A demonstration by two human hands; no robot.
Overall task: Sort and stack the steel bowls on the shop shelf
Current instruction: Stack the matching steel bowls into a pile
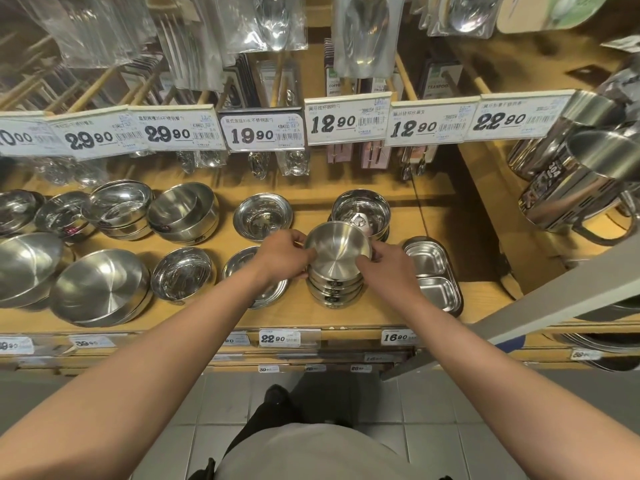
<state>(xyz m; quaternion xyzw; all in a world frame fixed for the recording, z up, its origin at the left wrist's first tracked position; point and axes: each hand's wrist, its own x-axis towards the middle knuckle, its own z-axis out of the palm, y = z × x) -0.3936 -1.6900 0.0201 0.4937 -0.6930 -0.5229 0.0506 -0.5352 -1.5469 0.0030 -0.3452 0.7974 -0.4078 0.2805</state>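
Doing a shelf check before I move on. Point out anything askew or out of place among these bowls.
The top bowl sits tilted on its stack, not nested; both hands, left hand and right hand, grip its rim. In the back row, a smaller bowl lies off-centre inside a larger bowl. Nothing looks spilled or damaged.

Warm, yellowish light falls from above, bright enough across the wooden shelf [346, 317]. The steel bowls [337, 252] throw back soft white glare, as do the hanging plastic packets [104, 26], which are smeared with blur. The wide lens bends the price labels [265, 133] into an arc and stretches the forearms at the bottom corners. The floor [214, 403] lies dimmer.
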